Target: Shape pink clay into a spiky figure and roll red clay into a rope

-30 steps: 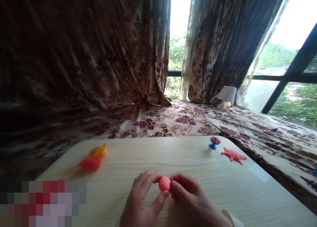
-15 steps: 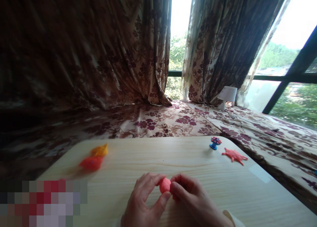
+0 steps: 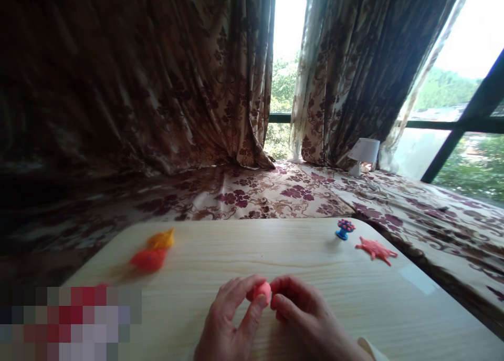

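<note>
A small pink clay ball [image 3: 261, 290] is pinched between the fingertips of both my hands over the near edge of a light wooden table [image 3: 244, 256]. My left hand [image 3: 228, 324] presses it with thumb and forefinger from the left. My right hand [image 3: 305, 319] closes on it from the right. Both wrists run off the bottom of the view.
On the table lie an orange-red clay figure with a yellow piece [image 3: 151, 253] at the left, a blue clay mushroom [image 3: 343, 228] and a pink flat clay crab [image 3: 376, 249] at the right. Behind are a floral cloth-covered ledge [image 3: 275, 190], a white lamp [image 3: 363, 153], curtains and a window.
My fingers have closed more tightly round the pink ball, which shows less now. The view has shifted slightly.
</note>
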Action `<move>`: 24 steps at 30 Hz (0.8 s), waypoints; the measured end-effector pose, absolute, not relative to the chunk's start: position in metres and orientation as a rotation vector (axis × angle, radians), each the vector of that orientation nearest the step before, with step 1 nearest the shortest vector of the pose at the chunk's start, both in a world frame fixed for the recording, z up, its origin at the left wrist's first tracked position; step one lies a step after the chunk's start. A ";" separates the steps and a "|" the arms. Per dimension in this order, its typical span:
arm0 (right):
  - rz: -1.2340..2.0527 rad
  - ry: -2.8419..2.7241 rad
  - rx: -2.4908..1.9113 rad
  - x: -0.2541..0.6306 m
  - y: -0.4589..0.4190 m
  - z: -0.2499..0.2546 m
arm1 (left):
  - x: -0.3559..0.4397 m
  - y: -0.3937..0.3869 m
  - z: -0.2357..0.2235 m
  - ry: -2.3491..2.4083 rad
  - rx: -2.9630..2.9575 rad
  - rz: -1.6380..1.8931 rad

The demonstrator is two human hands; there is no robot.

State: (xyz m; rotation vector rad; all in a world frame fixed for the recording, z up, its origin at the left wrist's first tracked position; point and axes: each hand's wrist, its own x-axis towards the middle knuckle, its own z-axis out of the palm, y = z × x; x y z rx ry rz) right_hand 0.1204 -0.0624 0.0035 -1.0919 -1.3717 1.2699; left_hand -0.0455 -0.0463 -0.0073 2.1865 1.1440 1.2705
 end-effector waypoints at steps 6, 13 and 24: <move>1.244 -1.378 -1.094 0.121 -0.061 0.006 | -0.046 -0.045 -0.005 1.036 2.333 1.195; 1.314 -1.321 -1.070 0.120 -0.063 0.007 | -0.045 -0.045 -0.009 1.163 2.266 1.147; 1.279 -1.254 -1.138 0.122 -0.060 -0.009 | -0.042 -0.048 0.006 1.158 1.945 1.088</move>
